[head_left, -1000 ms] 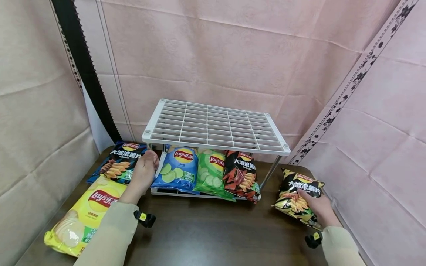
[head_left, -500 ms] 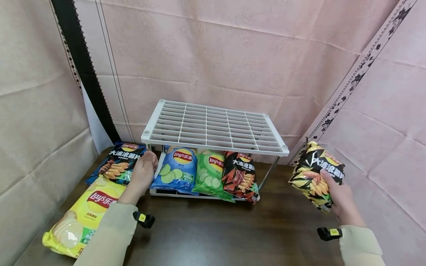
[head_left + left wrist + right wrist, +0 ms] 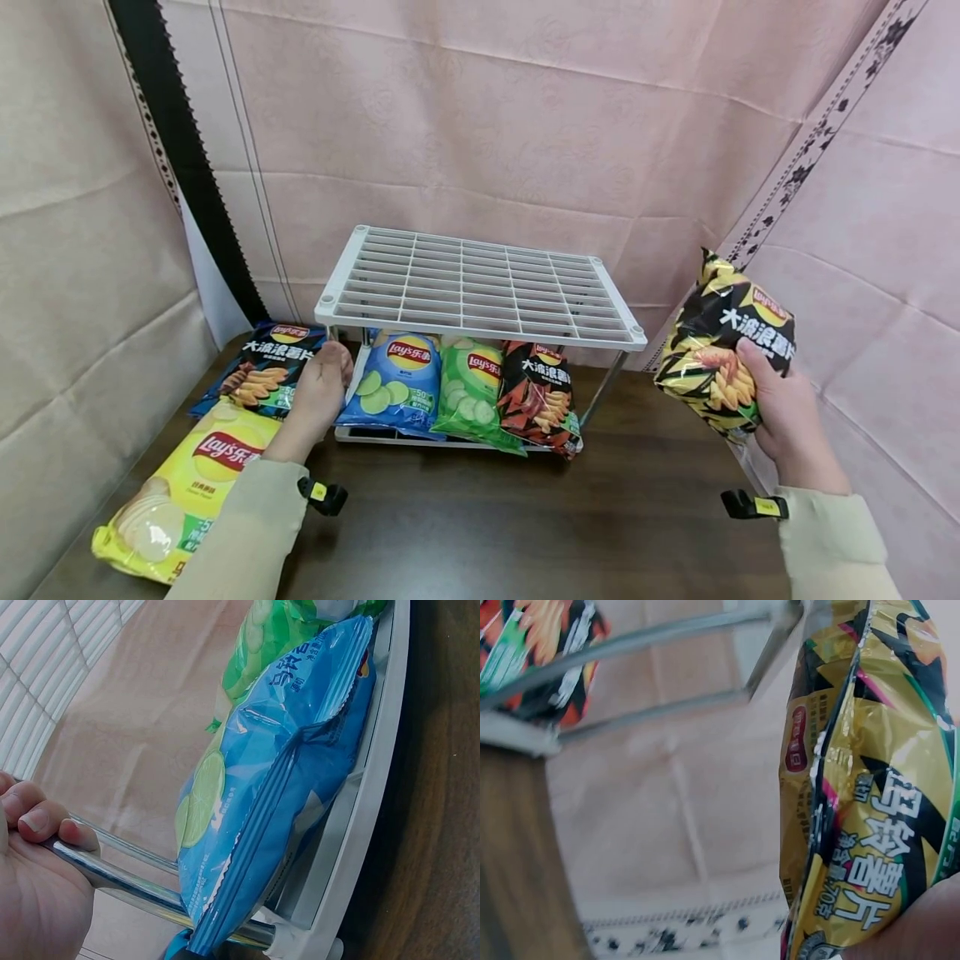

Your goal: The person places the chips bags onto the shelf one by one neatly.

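Right hand point(image 3: 787, 412): gripping black-and-gold chip bag point(image 3: 720, 354), thumb on front face. Bag position: raised above bench point(image 3: 525, 525), right of white rack point(image 3: 480, 323), apart from it. Left hand point(image 3: 322, 385): fingers curled round metal post point(image 3: 135, 883) at rack's left front corner, below top grid. Rack lower tier, left to right: blue bag point(image 3: 396, 385), green bag point(image 3: 471, 392), red-and-black bag point(image 3: 538, 398). Bench, left of rack: navy bag point(image 3: 264, 371) at rear; yellow bag point(image 3: 195, 492) nearer, partly hidden by left sleeve point(image 3: 243, 537).
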`<state>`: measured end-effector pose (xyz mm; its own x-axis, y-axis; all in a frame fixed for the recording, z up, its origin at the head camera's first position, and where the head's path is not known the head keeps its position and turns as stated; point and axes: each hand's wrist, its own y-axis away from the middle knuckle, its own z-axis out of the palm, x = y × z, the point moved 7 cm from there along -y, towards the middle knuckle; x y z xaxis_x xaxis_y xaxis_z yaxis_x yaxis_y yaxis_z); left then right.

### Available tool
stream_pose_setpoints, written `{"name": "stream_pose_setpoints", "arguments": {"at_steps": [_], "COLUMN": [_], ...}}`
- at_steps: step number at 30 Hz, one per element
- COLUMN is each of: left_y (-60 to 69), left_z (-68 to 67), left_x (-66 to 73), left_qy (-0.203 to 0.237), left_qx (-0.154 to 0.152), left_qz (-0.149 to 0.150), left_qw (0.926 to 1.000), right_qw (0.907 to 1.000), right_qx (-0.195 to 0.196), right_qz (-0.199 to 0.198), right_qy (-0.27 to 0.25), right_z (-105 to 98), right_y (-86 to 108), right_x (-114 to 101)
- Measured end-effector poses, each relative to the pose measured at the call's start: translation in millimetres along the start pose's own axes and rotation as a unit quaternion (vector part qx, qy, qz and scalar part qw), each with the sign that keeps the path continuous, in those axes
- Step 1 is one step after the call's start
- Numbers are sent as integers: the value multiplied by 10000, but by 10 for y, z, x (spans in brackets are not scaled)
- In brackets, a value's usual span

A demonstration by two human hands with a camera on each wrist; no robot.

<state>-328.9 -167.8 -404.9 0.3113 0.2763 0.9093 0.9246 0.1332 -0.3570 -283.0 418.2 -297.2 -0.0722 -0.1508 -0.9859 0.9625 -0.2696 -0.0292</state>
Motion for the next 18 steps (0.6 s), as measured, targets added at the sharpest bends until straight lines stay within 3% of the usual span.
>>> {"name": "stream_pose_setpoints", "arguments": {"at_steps": [6,11,18], "left_y": [5,3,3], "left_z": [-20,-24,2], "left_x": [-29,-32,-25], "left_qy": [-61,-20,8], "left_qx": [56,53,11], "left_qz": [-45,-22,-125], "left_qw": [10000,10000,9999], "right_qw": [9967,9941,9880], "right_qx": [-574,-615,-589], "right_qz": [-541,-833,-761], "right_qy": [-166,324,1209], "right_z": [530,962,1373], "right_y": [14,-31,-177], "right_x": [-322,-562,-769]}}
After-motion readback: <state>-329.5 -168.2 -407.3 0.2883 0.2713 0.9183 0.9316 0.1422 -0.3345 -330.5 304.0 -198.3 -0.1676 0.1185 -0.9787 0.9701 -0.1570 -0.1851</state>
